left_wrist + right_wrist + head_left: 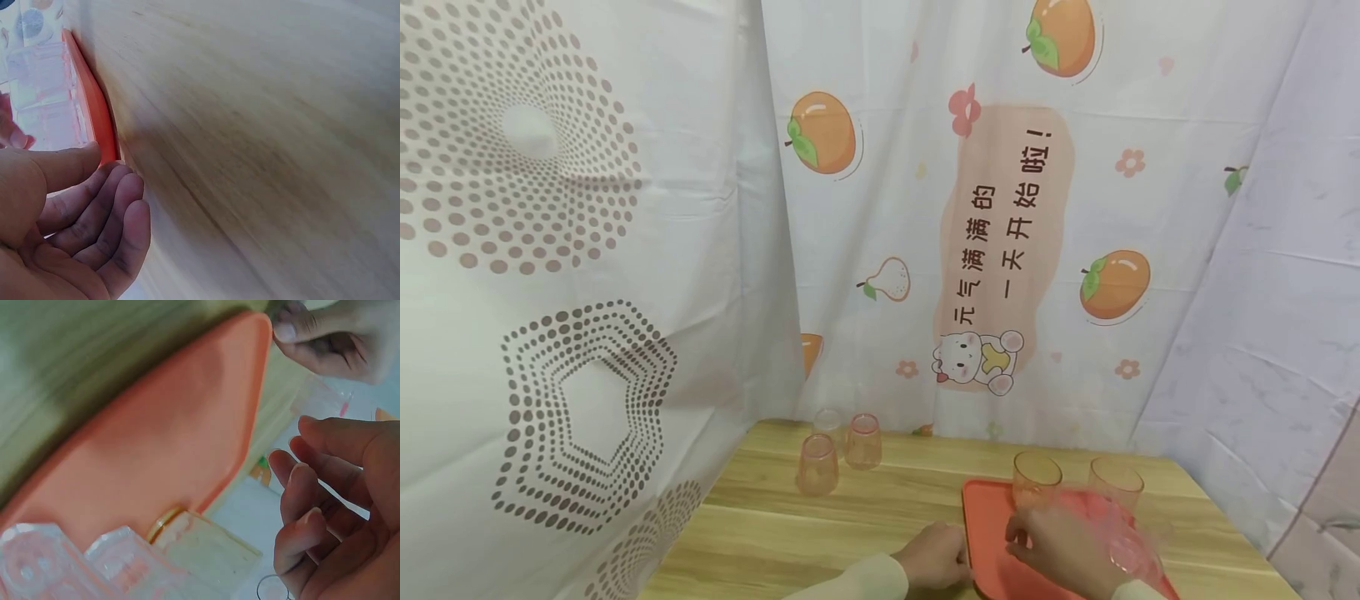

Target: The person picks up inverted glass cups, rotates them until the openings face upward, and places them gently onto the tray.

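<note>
Background: a white curtain (pixel 887 192) printed with orange fruit, flowers and dark lettering hangs behind the wood-grain surface (pixel 850 533); a dotted curtain (pixel 445 358) covers the left side. Clock positions are read in the head view from the centre of the tray.

The orange-red tray (pixel 988 537) lies flat on the near right part of the surface. The left hand (pixel 932 554) is at 9 o'clock, its thumb and bent fingers pinching the tray rim. The right hand (pixel 1063 542) is above the tray, fingers loosely bent and holding nothing.

An amber glass (pixel 1036 477) stands on the tray at 12 o'clock. An orange-tinted glass (pixel 1116 483) is between 1 and 2 o'clock; its base is hidden. A blurred pink glass (pixel 1126 546) is at 3 o'clock, beside the right hand. Near 10 o'clock, well apart from the tray, are a front pink tumbler (pixel 818 471), a rear pink tumbler (pixel 864 446) and a clear tumbler (pixel 828 421).
</note>
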Demonstrator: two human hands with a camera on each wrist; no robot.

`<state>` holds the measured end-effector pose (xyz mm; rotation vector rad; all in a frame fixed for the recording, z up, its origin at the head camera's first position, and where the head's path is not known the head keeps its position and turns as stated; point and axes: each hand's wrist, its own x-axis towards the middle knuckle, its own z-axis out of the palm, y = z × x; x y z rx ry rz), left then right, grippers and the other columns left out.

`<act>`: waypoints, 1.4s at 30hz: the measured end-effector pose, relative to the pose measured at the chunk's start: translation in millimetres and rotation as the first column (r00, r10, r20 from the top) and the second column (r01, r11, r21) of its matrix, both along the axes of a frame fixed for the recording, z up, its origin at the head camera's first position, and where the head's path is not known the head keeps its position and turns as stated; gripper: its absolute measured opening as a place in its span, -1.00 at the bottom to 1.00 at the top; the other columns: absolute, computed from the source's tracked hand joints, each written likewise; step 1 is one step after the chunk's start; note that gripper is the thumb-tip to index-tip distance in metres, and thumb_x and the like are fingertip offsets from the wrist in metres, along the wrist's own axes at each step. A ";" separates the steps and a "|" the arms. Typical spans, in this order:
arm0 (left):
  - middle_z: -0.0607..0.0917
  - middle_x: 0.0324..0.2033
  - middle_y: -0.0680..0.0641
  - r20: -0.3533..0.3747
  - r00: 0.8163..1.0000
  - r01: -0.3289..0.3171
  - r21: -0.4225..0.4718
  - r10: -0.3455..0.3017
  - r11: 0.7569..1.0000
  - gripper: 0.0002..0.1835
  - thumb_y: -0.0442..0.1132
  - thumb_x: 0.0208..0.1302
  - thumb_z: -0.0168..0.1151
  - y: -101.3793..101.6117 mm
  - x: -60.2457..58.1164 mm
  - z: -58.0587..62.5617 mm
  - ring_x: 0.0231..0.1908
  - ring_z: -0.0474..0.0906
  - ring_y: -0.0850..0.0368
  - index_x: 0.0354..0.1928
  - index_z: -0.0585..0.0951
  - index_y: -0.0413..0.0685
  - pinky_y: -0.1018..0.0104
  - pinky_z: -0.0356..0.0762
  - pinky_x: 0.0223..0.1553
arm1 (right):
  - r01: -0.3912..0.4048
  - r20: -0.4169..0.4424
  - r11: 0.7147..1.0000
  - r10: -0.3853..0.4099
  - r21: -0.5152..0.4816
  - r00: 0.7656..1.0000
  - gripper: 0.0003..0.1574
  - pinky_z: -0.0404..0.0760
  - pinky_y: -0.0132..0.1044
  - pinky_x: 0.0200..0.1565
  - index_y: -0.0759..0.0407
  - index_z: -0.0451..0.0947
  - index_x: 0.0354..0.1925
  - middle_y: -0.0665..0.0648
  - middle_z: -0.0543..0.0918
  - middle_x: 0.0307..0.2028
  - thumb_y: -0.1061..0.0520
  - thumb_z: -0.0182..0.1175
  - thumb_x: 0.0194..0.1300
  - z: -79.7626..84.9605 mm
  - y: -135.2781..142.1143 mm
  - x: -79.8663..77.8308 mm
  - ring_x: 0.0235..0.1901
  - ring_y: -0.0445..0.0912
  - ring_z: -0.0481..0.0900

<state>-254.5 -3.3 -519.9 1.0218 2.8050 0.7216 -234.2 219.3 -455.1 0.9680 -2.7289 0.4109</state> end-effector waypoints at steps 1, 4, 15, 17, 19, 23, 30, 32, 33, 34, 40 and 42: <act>0.34 -0.86 0.25 0.012 1.000 -0.002 0.009 0.001 1.000 -0.56 -0.11 0.15 0.35 -1.3 0.0 0.4 -0.82 0.13 0.39 -0.84 0.50 0.07 0.53 0.17 -0.76 | 0.001 0.036 1.000 -0.001 -0.007 0.999 -0.88 0.46 -0.38 -0.51 -0.15 0.61 -0.48 -0.31 0.52 -0.53 0.05 0.40 0.06 -2.3 -0.5 0.6 -0.53 -0.40 0.44; 0.38 -0.84 0.28 0.023 1.000 -0.011 0.031 0.010 0.999 -0.63 -0.11 0.14 0.35 -5.3 0.0 3.0 -0.80 0.16 0.42 -0.80 0.55 0.10 0.53 0.21 -0.75 | -0.001 0.164 0.998 0.011 -0.060 0.986 -0.89 0.45 -0.39 -0.52 -0.08 0.61 -0.46 -0.29 0.51 -0.54 0.07 0.38 0.09 -8.0 -2.5 3.3 -0.54 -0.41 0.42; 0.47 -0.75 0.25 0.014 0.999 -0.048 0.057 0.047 0.997 -0.73 -0.12 0.20 0.32 -25.4 0.0 19.9 -0.71 0.33 0.40 -0.64 0.62 0.04 0.53 0.36 -0.64 | -0.007 0.351 0.996 0.039 -0.092 0.936 -0.85 0.41 -0.37 -0.56 -0.07 0.62 -0.53 -0.28 0.52 -0.58 0.00 0.38 0.10 -21.7 -8.1 11.8 -0.58 -0.38 0.41; 0.49 -0.73 0.24 0.033 0.998 -0.061 0.070 0.059 0.996 -0.74 -0.11 0.20 0.33 -29.2 -1.2 21.9 -0.69 0.36 0.39 -0.63 0.61 0.04 0.51 0.38 -0.62 | 0.000 0.379 0.996 0.033 -0.086 0.925 -0.85 0.41 -0.35 -0.56 -0.08 0.62 -0.54 -0.28 0.52 -0.59 0.00 0.39 0.08 -25.9 -7.5 11.8 -0.59 -0.37 0.42; 0.48 -0.72 0.23 0.040 0.997 -0.069 0.076 0.066 0.995 -0.74 -0.11 0.20 0.32 -33.7 -3.4 22.5 -0.69 0.35 0.38 -0.62 0.59 0.05 0.50 0.37 -0.62 | 0.002 0.387 0.997 0.027 -0.074 0.922 -0.85 0.41 -0.35 -0.56 -0.10 0.62 -0.55 -0.28 0.52 -0.59 0.01 0.40 0.06 -31.2 -6.7 11.6 -0.59 -0.37 0.42; 0.46 -0.73 0.24 -0.004 0.998 -0.067 0.074 0.067 0.995 -0.73 -0.12 0.22 0.31 -43.5 -10.8 23.1 -0.72 0.32 0.39 -0.62 0.57 0.06 0.50 0.35 -0.66 | 0.015 0.375 0.998 0.006 -0.053 0.927 -0.85 0.42 -0.35 -0.56 -0.14 0.62 -0.57 -0.29 0.52 -0.60 0.03 0.42 0.00 -42.2 -5.5 11.2 -0.58 -0.38 0.42; 0.44 -0.67 0.24 -0.071 0.994 -0.073 0.080 0.079 0.994 -0.76 -0.13 0.21 0.31 -66.5 -21.5 30.3 -0.66 0.32 0.39 -0.59 0.56 0.08 0.49 0.35 -0.61 | -0.002 0.295 0.999 0.013 -0.036 0.955 -0.87 0.44 -0.35 -0.55 -0.13 0.65 -0.56 -0.29 0.56 -0.57 -0.01 0.45 -0.12 -49.0 -6.2 15.0 -0.56 -0.40 0.44; 0.45 -0.65 0.25 -0.070 0.993 -0.085 0.085 0.091 0.993 -0.77 -0.13 0.22 0.30 -73.7 -24.0 33.7 -0.63 0.33 0.39 -0.57 0.56 0.09 0.48 0.37 -0.59 | -0.010 0.279 0.999 0.018 -0.033 0.960 -0.86 0.43 -0.35 -0.55 -0.14 0.65 -0.55 -0.29 0.57 -0.56 -0.03 0.45 -0.12 -48.8 -7.3 16.1 -0.55 -0.40 0.43; 0.46 -0.65 0.25 -0.069 0.993 -0.090 0.087 0.096 0.992 -0.78 -0.13 0.22 0.29 -77.4 -25.5 35.4 -0.64 0.34 0.39 -0.57 0.56 0.09 0.48 0.37 -0.60 | -0.012 0.277 0.999 0.020 -0.031 0.961 -0.86 0.43 -0.35 -0.55 -0.15 0.65 -0.55 -0.29 0.57 -0.55 -0.04 0.46 -0.12 -48.8 -7.5 16.3 -0.55 -0.41 0.42; 0.46 -0.65 0.25 -0.076 0.992 -0.097 0.090 0.104 0.991 -0.78 -0.13 0.23 0.29 -80.9 -26.7 37.2 -0.64 0.34 0.39 -0.56 0.56 0.09 0.49 0.37 -0.60 | -0.012 0.279 0.999 0.020 -0.030 0.960 -0.86 0.43 -0.35 -0.55 -0.15 0.65 -0.55 -0.29 0.57 -0.55 -0.06 0.46 -0.12 -48.8 -7.9 16.4 -0.55 -0.41 0.42; 0.46 -0.67 0.23 -0.125 0.983 -0.120 0.122 0.135 0.985 -0.81 -0.18 0.23 0.26 -104.5 -33.6 52.7 -0.68 0.34 0.39 -0.53 0.55 0.07 0.47 0.35 -0.66 | -0.051 0.283 0.998 0.058 -0.030 0.957 -0.85 0.42 -0.37 -0.54 -0.14 0.66 -0.52 -0.29 0.54 -0.55 -0.10 0.42 -0.06 -47.9 -9.6 15.7 -0.55 -0.41 0.40; 0.45 -0.69 0.24 -0.140 0.981 -0.120 0.132 0.138 0.984 -0.80 -0.19 0.24 0.26 -112.4 -37.3 57.7 -0.70 0.32 0.39 -0.55 0.55 0.07 0.46 0.34 -0.67 | -0.066 0.275 0.997 0.073 -0.035 0.959 -0.86 0.41 -0.38 -0.54 -0.14 0.64 -0.52 -0.30 0.52 -0.56 -0.09 0.41 -0.05 -47.3 -10.7 16.1 -0.55 -0.42 0.39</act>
